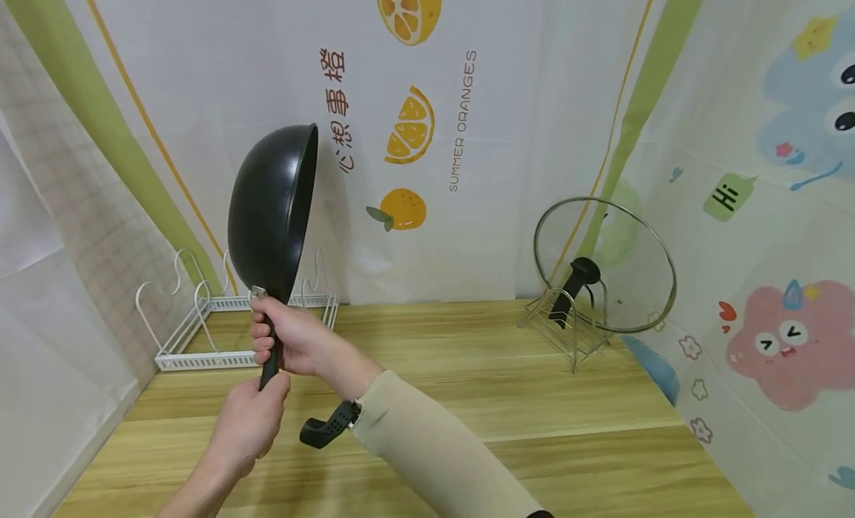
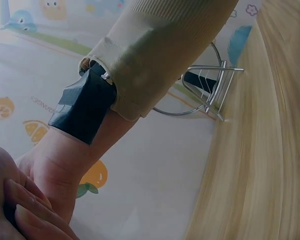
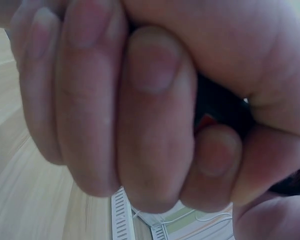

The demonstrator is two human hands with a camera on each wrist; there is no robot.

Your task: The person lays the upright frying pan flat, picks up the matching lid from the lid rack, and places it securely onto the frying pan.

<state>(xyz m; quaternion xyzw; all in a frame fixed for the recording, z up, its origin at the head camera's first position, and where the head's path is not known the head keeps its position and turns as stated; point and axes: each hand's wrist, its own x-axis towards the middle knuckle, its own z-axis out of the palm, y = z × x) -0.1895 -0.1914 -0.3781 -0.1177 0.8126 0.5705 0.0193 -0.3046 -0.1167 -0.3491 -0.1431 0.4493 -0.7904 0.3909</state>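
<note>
A black wok (image 1: 262, 206) is held up on its side over the left part of the table, its open face turned to the right. My right hand (image 1: 298, 338) grips the upper part of its black handle (image 1: 270, 366), close to the metal joint at the bowl. Lower down, my left hand (image 1: 246, 427) holds the handle's end and covers most of it. In the right wrist view curled fingers (image 3: 152, 135) wrap the dark handle and fill much of the frame. The left wrist view catches fingers (image 2: 32, 210) at its lower left corner.
A white wire rack (image 1: 207, 361) stands behind the wok at the table's back left. At the back right, a glass lid (image 1: 673, 284) with a black knob leans in a metal stand (image 1: 573, 347). Printed curtains enclose the wooden table (image 1: 434, 407).
</note>
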